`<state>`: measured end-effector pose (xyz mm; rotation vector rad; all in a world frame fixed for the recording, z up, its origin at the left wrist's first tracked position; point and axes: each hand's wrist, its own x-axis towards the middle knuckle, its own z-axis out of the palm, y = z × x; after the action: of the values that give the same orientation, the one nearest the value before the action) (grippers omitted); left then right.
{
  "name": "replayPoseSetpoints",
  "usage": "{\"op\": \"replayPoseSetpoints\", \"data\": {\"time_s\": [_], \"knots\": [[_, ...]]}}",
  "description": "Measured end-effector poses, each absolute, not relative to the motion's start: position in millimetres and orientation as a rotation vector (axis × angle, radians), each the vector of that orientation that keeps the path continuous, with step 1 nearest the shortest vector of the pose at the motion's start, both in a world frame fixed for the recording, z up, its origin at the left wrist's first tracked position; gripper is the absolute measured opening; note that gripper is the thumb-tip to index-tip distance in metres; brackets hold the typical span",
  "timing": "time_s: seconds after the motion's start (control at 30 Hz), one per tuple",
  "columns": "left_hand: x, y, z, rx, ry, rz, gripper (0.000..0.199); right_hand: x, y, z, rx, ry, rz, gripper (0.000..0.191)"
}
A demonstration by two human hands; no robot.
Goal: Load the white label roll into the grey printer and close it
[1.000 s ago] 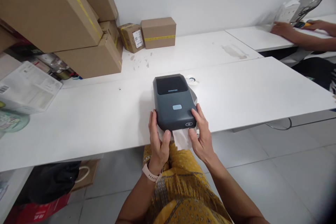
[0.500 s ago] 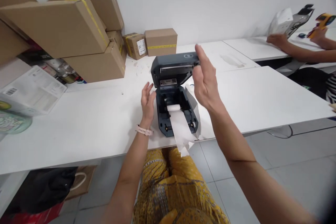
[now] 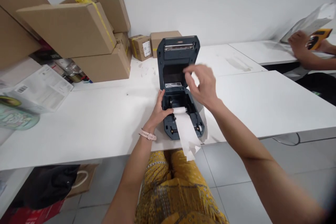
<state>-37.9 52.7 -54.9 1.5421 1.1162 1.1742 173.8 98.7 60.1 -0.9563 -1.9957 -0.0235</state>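
Observation:
A dark blue-grey label printer stands at the table's front edge with its lid raised upright. Inside sits a small white paper roll; its loose strip runs over the front and hangs past the edge with a torn end. My left hand grips the printer's left side, fingers along the outside and thumb over the rim beside the roll. My right hand hovers in front of the lid's right side, fingers bent and apart, with nothing in it.
Cardboard boxes are stacked at the back left, with two smaller boxes behind the printer. A white box and a green patterned item lie at the left. Far right, another person's hands hold a package near a yellow-black device.
The lid has swung from half raised to upright. My right hand has let go of it and come down slightly. My left hand has moved in onto the printer's side.

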Motion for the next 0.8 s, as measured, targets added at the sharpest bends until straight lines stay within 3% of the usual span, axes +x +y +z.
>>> {"op": "replayPoseSetpoints", "data": {"time_s": [0.17, 0.33, 0.8], "knots": [[-37.4, 48.5, -44.8, 1.501, 1.127, 1.135, 0.102, 184.8, 77.2, 25.7, -0.814, -2.654, 0.261, 0.035], [-37.8, 45.5, -35.6, 1.438, 1.072, 1.156, 0.105, 173.8, 82.5, 25.2, -0.815, -3.003, 0.122, 0.040], [-43.7, 50.8, -40.5, 1.378, 0.923, 1.170, 0.107, 163.8, 96.2, 30.2, -0.774, -3.176, 0.335, 0.049]]}}
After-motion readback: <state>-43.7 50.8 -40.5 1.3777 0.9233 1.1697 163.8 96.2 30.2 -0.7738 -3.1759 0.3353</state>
